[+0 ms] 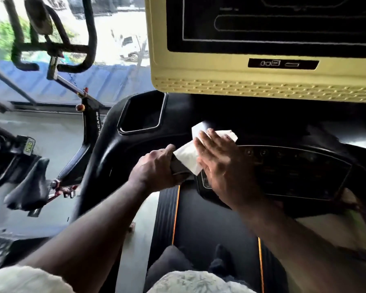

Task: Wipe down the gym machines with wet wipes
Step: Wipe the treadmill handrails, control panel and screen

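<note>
Gym floor by a bright window (123,28) in the upper left of the frame; image blurred at the edges.

Right hand (222,166), centre of frame: fingers (205,144) straight and pressed close together, lying flat on top of a white wet wipe (187,156). Palm faces down, and the thumb is not clearly visible. The wipe lies spread on the black treadmill console (262,123), and one corner shows beyond the fingertips, toward the upper right. The heel of the hand overlaps the left edge of the button panel (294,170).

Left hand (156,168), just left of the right hand: fingers curled around a dark object (181,169); thumb on top, near the wipe's lower left edge. The object is too blurred to identify. The wipe's lower end touches it. The two hands are near each other, and the wipe lies between them.

Around the hands:
- cup recess (140,115), a rounded dark pocket in the console, upper left of the wipe.
- screen (273,24) in a pale yellow frame, upper right, above the console; display dark with faint outlines.
- belt (209,218) with orange side stripes, lower centre, under both forearms.
- exercise bike (90,127), left of the frame, black, with its handlebars against the window and its saddle at lower left.
</note>
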